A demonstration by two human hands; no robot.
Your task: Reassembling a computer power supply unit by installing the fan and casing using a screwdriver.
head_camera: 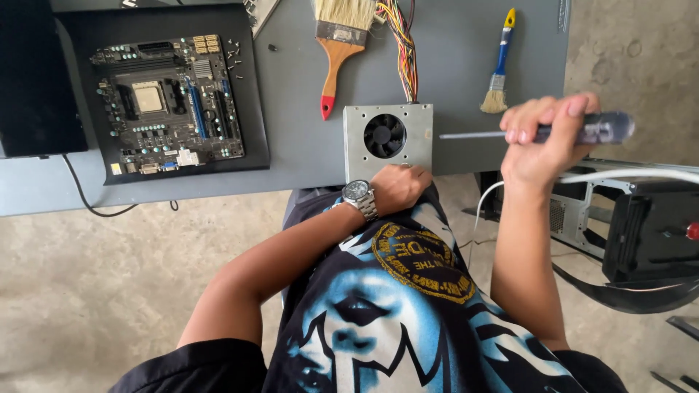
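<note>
Motherboard (166, 102) left of power supply (388, 138), brushes (336, 44) behind

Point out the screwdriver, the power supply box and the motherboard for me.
screwdriver (582, 129), head view, on its dark handle.
power supply box (353, 156), head view, bare metal left of the fan.
motherboard (169, 103), head view, board centre.

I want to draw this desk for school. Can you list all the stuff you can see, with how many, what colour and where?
Power supply box: one, silver with a black fan, at the table's near edge.
Wire bundle: one, many colours, running from the box to the far edge.
Motherboard: one, black, on a black mat, left.
Loose screws: several, dark, beside the motherboard.
Big brush: one, wooden handle with a red tip, top middle.
Small brush: one, blue and yellow handle, top right.
Table: one, grey.
Computer case: one, black and silver, on the floor, right.
Screwdriver: one, dark handle, in the right hand, tip at the box.
Left hand: wristwatch on, touching the box.
Right hand: gripping the screwdriver.
</note>
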